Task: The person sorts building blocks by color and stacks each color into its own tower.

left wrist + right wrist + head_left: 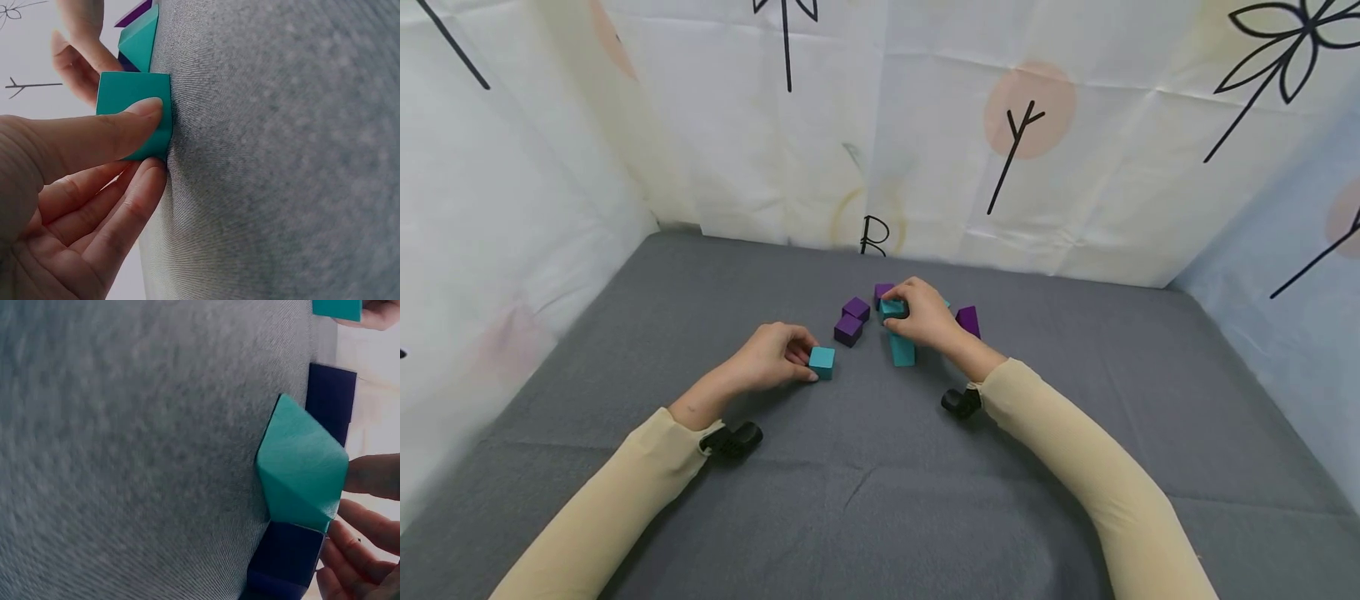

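My left hand (772, 357) pinches a small teal cube (822, 363) between thumb and fingers, low over the grey cloth. In the left wrist view the thumb lies across one face of that teal cube (125, 90). Farther back, my right hand (927, 315) grips a teal block (891, 309) with thumb and fingertips. Just in front of it, a second teal block (902, 351) lies on the cloth. The right wrist view shows a teal block with sloping faces (303, 459) close before the right fingers (365, 534), partly hiding what they grip.
Two purple cubes (848, 330) sit together between the hands. Another purple block (883, 292) is behind the right fingertips, and a slanted purple block (967, 320) stands right of that hand. Grey cloth (865, 500) covers the table; patterned white sheets (940, 183) hang behind and at the sides.
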A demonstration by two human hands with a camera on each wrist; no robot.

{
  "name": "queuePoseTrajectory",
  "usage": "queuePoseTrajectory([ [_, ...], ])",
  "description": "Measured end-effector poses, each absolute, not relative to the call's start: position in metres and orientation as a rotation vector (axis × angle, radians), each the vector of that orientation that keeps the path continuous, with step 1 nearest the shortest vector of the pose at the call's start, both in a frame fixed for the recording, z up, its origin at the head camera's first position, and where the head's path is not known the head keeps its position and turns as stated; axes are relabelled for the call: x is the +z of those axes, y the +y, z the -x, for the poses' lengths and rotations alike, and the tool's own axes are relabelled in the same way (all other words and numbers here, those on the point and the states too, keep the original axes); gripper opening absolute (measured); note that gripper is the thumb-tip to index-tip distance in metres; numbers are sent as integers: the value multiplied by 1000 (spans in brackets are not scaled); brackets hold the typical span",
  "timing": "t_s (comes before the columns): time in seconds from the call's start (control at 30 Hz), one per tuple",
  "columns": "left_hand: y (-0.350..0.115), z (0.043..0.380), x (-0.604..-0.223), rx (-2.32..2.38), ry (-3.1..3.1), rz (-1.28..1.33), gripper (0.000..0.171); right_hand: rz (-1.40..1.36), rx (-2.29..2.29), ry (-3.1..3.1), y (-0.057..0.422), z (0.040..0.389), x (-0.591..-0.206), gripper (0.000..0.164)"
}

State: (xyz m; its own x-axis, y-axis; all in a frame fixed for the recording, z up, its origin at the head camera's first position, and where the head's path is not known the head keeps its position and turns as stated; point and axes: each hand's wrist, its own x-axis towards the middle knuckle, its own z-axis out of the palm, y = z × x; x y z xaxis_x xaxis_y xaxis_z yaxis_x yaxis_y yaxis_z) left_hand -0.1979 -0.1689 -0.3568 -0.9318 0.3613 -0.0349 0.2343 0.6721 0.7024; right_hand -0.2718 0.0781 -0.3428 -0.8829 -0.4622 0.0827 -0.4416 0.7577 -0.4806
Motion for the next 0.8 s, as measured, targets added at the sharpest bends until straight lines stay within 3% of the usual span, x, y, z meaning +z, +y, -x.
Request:
queuePoseTrajectory([
  [0.47,-168,199,-359,1120,2710,-494,30,814,-493,2918,73,275,-341,36],
  [0.8,-169,201,-360,1144,2690,-475,30,804,-746,2877,78,277,-345,35],
])
